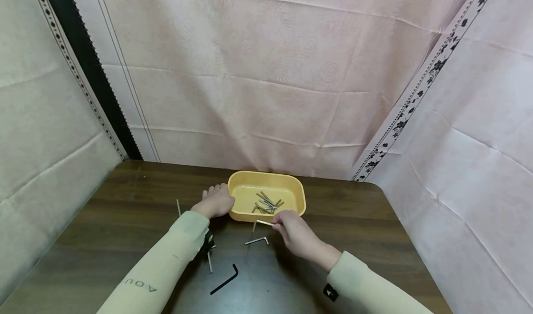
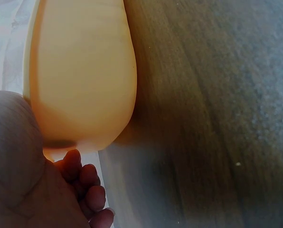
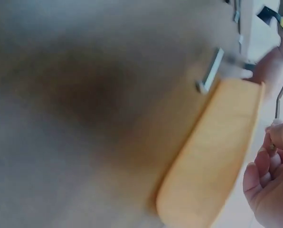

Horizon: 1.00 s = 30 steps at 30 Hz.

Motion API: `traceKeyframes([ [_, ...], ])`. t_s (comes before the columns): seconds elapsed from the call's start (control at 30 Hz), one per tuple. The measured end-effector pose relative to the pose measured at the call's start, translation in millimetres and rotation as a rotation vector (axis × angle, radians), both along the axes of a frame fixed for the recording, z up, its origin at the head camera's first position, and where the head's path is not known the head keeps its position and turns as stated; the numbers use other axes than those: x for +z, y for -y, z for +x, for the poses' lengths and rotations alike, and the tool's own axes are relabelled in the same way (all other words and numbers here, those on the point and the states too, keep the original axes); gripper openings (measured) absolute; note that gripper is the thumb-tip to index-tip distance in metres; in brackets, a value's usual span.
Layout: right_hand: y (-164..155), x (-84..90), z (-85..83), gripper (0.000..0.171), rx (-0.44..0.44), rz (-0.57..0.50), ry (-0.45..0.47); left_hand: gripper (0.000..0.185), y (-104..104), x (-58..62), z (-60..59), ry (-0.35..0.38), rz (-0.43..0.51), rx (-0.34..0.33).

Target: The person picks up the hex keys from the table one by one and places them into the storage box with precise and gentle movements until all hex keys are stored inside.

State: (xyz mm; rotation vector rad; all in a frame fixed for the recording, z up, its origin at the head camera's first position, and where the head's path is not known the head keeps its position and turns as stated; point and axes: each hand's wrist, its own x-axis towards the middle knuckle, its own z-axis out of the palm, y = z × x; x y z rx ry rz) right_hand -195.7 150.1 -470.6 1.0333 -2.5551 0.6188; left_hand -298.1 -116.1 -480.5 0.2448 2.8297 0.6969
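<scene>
Desk [image 1: 354, 221], wood-grain top. Leftmost, toward the left edge: a straight silver rod [image 1: 178, 206], partly hidden by the left sleeve [image 1: 166, 258]. A second silver piece [image 1: 210, 262] shows below that forearm, upper part covered. Left hand [image 1: 216, 200] grasps the left end of a yellow tray [image 1: 250, 187], thumb at the rim, other fingers curled outside; tray sits against the middle of the far edge. Black hex key [image 1: 224, 283] lies nearer the wearer, bend toward the far right corner. Silver hex key [image 1: 255, 241] lies just nearer than the tray. Inside the tray, a loose pile of metal keys [image 1: 269, 204]. Right hand [image 1: 294, 234] pinches the held hex key [image 1: 264, 223] between thumb and fingertips, bent end out to the left, by the tray's near side; looks clear of the rim in the right wrist view. Handling, by judgement: light, rigid, hard to break, smooth enough to roll or twist in a pinch; best taken mid-shank, bend left free. Tray likely light and slightly flexible; steady it at the end rim.
</scene>
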Motion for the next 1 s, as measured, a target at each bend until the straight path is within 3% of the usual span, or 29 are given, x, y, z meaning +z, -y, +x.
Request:
traceKeyframes([
  [0.1,-2.7,10.5,-7.5,0.004,-0.022,0.009,-0.034,0.051,0.0,-0.5,0.0,-0.004,-0.001,0.004],
  [0.2,-3.1,19.3,-16.8,0.006,-0.075,0.009,-0.011,0.053,-0.1,-0.5,0.0,-0.009,-0.003,0.007],
  [0.47,-0.9,31.3,-45.4,0.010,-0.194,-0.025,0.128,0.054,0.1,1.2,0.5,-0.008,-0.003,0.006],
  [0.8,2.7,18.5,-81.4,0.013,-0.327,-0.039,0.245,0.053,0.5,0.4,-0.3,-0.019,-0.019,0.007],
  [1.0,3.8,10.2,-89.0,0.013,-0.386,-0.016,0.340,0.057,-0.2,-0.5,0.4,-0.042,-0.082,-0.009],
])
